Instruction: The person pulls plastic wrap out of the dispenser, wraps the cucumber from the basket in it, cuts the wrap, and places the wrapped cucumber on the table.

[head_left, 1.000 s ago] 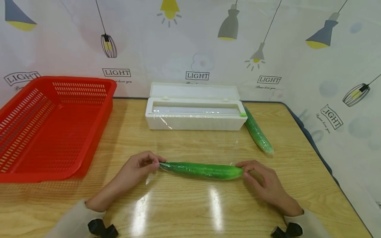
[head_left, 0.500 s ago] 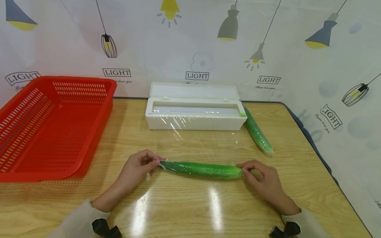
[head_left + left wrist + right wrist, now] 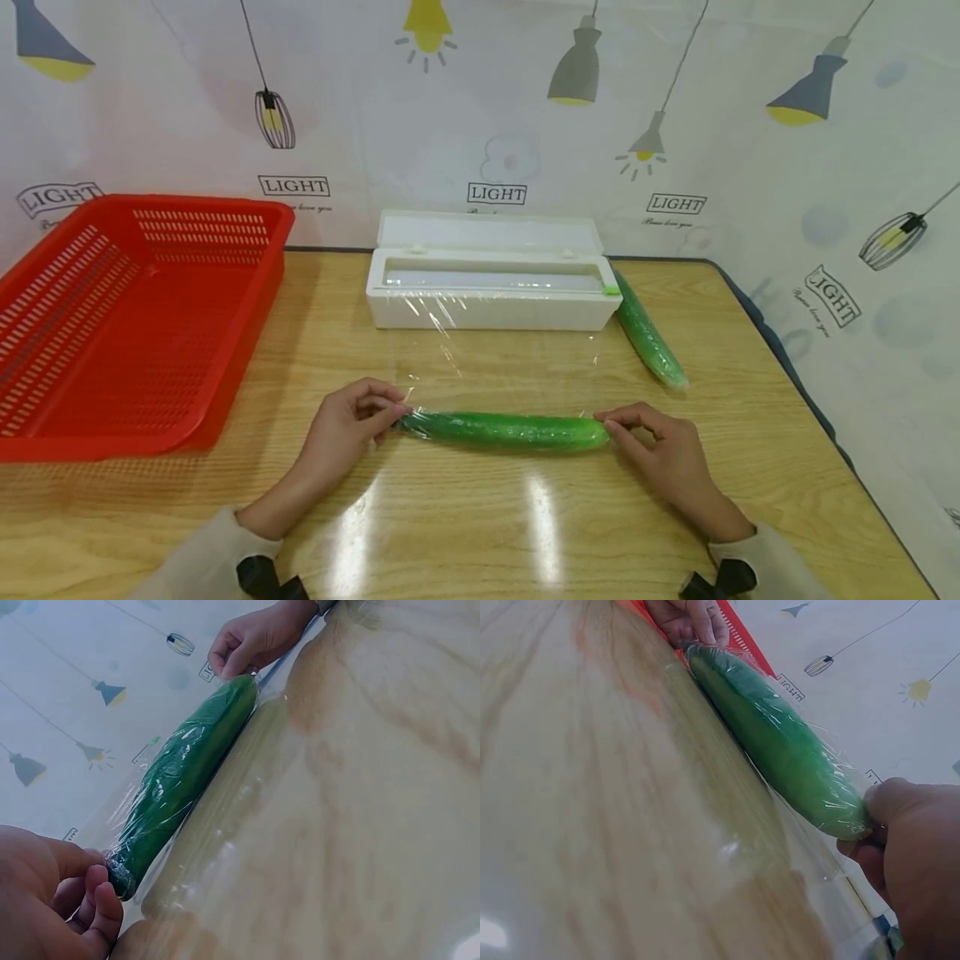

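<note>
Pinching both ends of a long green cucumber (image 3: pixel 502 431) sheathed in thin transparent plastic film (image 3: pixel 448 357): dark tip between curled fingers of the left hand (image 3: pixel 350 423), pale tip likewise in the right hand (image 3: pixel 665 443). Lying crosswise between the two, on or just above the glossy wood-grain table (image 3: pixel 465 517), in front of the white oblong plastic box (image 3: pixel 495 312); hard to tell whether touching the wood. For what looks like rolling, best to turn both tips evenly, keep parallel to the box, and hold the film taut enough to smooth creases without tearing. Compared with a second ago, showing more bright streaks on the film by the box, and reaching slightly further inward with the left fingertips; hardly any change at the right.
</note>
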A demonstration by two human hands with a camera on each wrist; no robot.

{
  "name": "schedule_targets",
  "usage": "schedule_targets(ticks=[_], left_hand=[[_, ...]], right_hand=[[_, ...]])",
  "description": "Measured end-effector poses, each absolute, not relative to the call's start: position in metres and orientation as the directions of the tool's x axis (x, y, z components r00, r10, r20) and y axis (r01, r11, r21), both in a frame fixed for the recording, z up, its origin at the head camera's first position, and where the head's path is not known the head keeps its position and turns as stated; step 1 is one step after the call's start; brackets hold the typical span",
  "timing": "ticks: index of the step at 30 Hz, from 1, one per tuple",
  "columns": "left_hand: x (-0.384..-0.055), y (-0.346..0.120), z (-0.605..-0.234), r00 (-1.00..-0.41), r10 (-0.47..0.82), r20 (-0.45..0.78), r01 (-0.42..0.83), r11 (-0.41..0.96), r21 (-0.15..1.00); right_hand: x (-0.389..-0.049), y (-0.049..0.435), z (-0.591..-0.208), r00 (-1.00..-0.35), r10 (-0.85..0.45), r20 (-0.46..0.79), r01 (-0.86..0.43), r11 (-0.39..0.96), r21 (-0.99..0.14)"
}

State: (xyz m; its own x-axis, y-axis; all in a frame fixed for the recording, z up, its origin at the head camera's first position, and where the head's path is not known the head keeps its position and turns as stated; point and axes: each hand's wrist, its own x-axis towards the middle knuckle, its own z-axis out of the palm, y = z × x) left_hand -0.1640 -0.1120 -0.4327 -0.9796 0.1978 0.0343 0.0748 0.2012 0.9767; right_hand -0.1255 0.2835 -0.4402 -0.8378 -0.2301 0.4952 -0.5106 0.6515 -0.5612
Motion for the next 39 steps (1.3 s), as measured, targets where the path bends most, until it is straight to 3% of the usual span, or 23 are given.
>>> schedule_targets(ticks=[14, 30, 34, 39], left_hand=[[-0.171, -0.111, -0.432, -0.971, 0.232, 0.051, 0.110, 0.250, 0.962], [-0.174, -0.119, -0.430, -0.980, 0.197, -0.019, 0.011, 0.148, 0.989], [-0.175, -0.120, -0.428, -0.975, 0.218, -0.041, -0.002, 0.176, 0.984], [-0.177, -0.122, -0.426, -0.976, 0.215, -0.011, 0.044, 0.252, 0.967]], right_hand=[[-0.131, 0.290, -0.441, -0.875, -0.223, 0.431, -0.475, 0.574, -0.667], [-0.139, 0.289, -0.445, -0.824, -0.307, 0.476, -0.560, 0.576, -0.596], [-0.142, 0.289, -0.445, -0.777, -0.367, 0.512, -0.623, 0.567, -0.539], [-0.140, 0.288, -0.445, -0.766, -0.394, 0.508, -0.637, 0.572, -0.517]])
